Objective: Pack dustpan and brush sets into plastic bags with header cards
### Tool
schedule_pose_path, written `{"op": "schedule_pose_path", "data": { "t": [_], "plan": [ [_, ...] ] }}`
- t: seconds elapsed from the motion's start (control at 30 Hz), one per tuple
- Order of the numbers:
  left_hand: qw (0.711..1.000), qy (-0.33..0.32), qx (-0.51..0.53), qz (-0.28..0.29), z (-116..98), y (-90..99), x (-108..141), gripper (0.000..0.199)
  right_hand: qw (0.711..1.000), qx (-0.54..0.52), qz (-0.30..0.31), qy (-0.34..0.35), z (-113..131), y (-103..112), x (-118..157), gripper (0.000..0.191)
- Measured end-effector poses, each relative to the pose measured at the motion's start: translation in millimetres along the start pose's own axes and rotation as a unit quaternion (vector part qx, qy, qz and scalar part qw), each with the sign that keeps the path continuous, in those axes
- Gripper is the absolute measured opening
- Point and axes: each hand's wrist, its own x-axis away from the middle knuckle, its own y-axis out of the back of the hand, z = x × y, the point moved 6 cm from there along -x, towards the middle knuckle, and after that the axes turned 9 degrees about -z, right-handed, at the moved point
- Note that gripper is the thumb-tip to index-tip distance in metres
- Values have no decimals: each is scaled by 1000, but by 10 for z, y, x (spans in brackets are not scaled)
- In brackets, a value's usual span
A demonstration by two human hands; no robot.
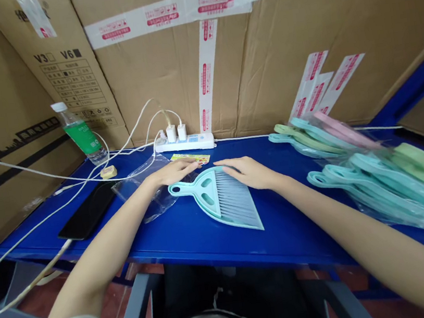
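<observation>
Mint plastic dustpan (206,196) lies on blue table (192,246), grey bristles (237,200) up. Left hand (174,172) open, palm down, just beside it; right hand (243,173) open on top edge. Looks light, stiff; looped handle (179,189) seems best hold.

The right hand (247,172) lies flat on a teal plastic hand broom (225,199), its grey bristles fanned across a blue table (192,246). The left hand (172,172) rests just beside it (palm down, fingers open) on a clear plastic bag (149,189). Off to the right sit bagged bundles of pastel brooms (390,192) — teal, green, pink.
</observation>
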Motion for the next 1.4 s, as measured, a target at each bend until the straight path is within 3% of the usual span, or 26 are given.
{"op": "schedule_pose_path", "data": {
  "t": [0.17,0.33,0.5,0.6,0.8,1.0,1.4],
  "plan": [
    [1000,0,-27,-5,-34,-16,-12,67,1000,3,-15,0,-2,2,-24,37],
    [998,-24,-46,-41,-94,43,-4,56,999,20,-50,-5,-20,88,-6,36],
    [987,-104,-55,-108,-382,127,58,50,993,47,-107,-26,-91,283,24,42],
    [982,-166,-46,-78,-639,33,140,48,991,51,-119,-26,-113,340,22,42],
    [971,-226,-74,-28,-942,-136,281,42,996,47,-77,8,-68,316,10,36],
    [967,-252,-42,-2,-1048,-192,323,42,998,11,31,45,-52,254,36,36],
    [959,-274,57,36,-1171,-177,398,21,994,93,48,43,10,239,67,33]
  ]
}}
